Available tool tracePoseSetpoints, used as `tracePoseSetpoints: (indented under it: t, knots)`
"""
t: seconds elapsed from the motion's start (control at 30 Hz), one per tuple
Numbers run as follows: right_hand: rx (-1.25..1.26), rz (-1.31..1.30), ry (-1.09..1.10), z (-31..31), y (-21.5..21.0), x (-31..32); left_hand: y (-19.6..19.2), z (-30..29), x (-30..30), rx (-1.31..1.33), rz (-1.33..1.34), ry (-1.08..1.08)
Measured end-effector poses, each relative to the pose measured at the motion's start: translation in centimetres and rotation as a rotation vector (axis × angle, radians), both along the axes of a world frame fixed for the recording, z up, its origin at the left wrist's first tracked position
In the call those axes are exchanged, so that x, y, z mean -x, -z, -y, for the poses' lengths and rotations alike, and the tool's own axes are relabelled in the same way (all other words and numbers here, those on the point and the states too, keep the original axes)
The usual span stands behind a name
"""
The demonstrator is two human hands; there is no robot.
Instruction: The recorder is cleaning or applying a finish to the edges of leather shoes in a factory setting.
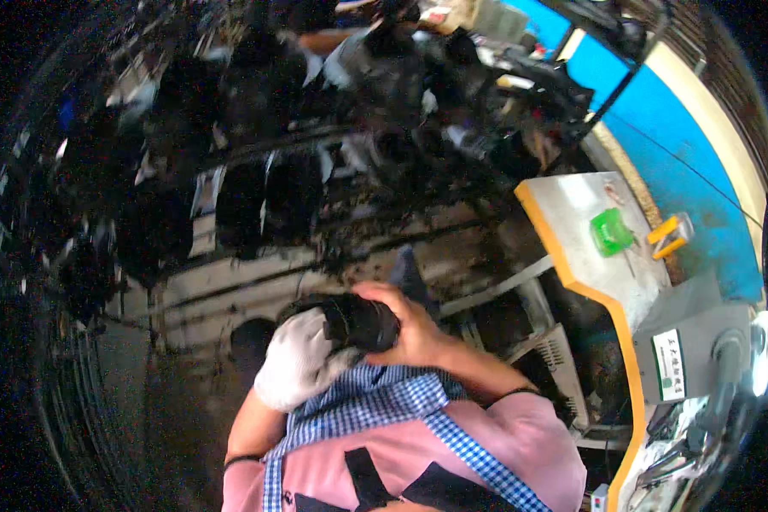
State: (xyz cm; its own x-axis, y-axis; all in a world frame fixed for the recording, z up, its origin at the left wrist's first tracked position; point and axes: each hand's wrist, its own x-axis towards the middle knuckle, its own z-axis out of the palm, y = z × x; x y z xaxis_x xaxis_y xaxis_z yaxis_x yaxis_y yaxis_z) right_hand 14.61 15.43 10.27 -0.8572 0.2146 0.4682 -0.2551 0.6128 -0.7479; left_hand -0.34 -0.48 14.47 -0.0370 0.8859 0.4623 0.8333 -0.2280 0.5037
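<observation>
Close in front of my body I hold a dark black piece (pixel 363 322), rounded and shoe-like, though blur keeps its exact kind unclear. My left hand (pixel 301 362), in a white glove, is closed around its left side. The bare right hand (pixel 416 330) grips the other end, with the thumb side and fingers wrapped over it. Both hands sit just above my blue checked apron (pixel 371 408). Part of the piece is hidden behind the glove.
To my right is a pale worktable (pixel 584 205) with a yellow edge, bearing a green container (pixel 611 232), a yellow-handled item (pixel 666 236) and a grey machine (pixel 700 341). Ahead, racks (pixel 205 205) carry several dark things. A white slatted crate (pixel 561 369) stands below the table.
</observation>
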Motion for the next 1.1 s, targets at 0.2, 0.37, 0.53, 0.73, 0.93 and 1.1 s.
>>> tracePoseSetpoints:
  t: [0.2,0.37,0.53,0.73,0.93,1.1]
  knots:
    - [0.491,-0.41,0.477,-5.5,-1.8,-8.8,-0.9,3.4,-0.7,-0.699,0.459,-0.442]
    - [0.536,-1.36,0.884,-9.1,-12.5,-11.0,2.9,2.8,-0.2,-0.483,0.681,-0.426]
    - [-0.051,-1.483,1.012,-17.6,-25.3,-5.4,4.5,3.3,-1.8,-0.346,0.798,-0.385]
    - [-0.063,-1.241,0.838,-31.7,-31.4,-0.7,6.4,3.1,-1.3,-0.28,0.799,-0.303]
    - [0.026,-0.727,1.09,-29.6,-30.9,0.5,6.4,3.7,-1.2,-0.206,0.856,-0.381]
    - [-0.174,-0.657,1.296,-33.5,-30.8,-5.6,6.2,3.2,-1.2,-0.151,0.961,-0.423]
